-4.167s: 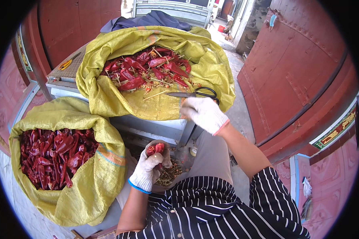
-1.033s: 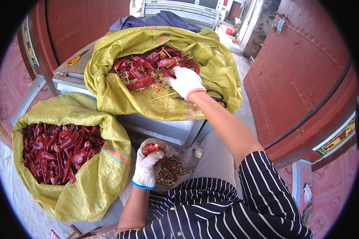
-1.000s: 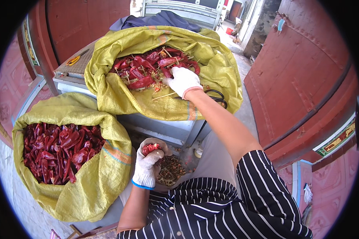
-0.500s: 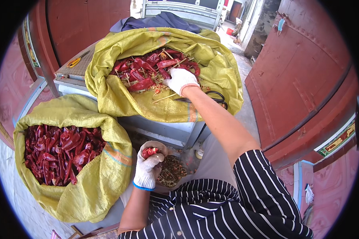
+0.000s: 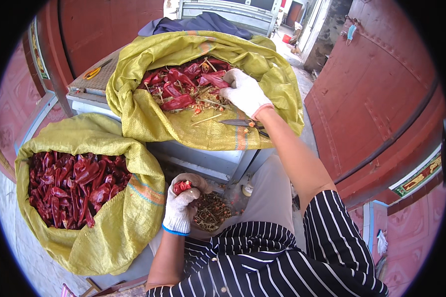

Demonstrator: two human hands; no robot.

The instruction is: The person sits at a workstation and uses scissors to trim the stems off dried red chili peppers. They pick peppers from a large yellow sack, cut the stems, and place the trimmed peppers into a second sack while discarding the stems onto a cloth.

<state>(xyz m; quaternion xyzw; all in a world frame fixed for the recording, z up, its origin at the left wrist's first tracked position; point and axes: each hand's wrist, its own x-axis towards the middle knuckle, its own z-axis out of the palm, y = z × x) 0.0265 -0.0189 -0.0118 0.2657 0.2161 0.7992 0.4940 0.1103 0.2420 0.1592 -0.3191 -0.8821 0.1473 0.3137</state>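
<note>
In a white knit glove with a blue cuff, my left hand (image 5: 182,205) is closed around a dried red chili (image 5: 182,186), whose red end shows between thumb and fingers. My right hand (image 5: 245,94), also gloved, reaches into the upper yellow woven sack (image 5: 183,131). Its fingertips pinch the end of a long red chili (image 5: 214,79) on the pile of chilies (image 5: 176,81). Loose stems and seeds lie in front of the pile. Black scissors (image 5: 238,123) rest on the sack, partly hidden under my right forearm.
At the left stands a second yellow sack (image 5: 109,242) full of dried red chilies (image 5: 77,190). Below my left hand a container of stems and seeds (image 5: 213,213) sits by my lap. Yellow-handled cutters (image 5: 91,74) lie on the table's left corner. Red doors (image 5: 371,94) flank the doorway.
My right hand has lifted and shifted right, pinching a chili. The scissors' handles are now mostly covered by my forearm. My left hand still grips its chili, slightly lower.
</note>
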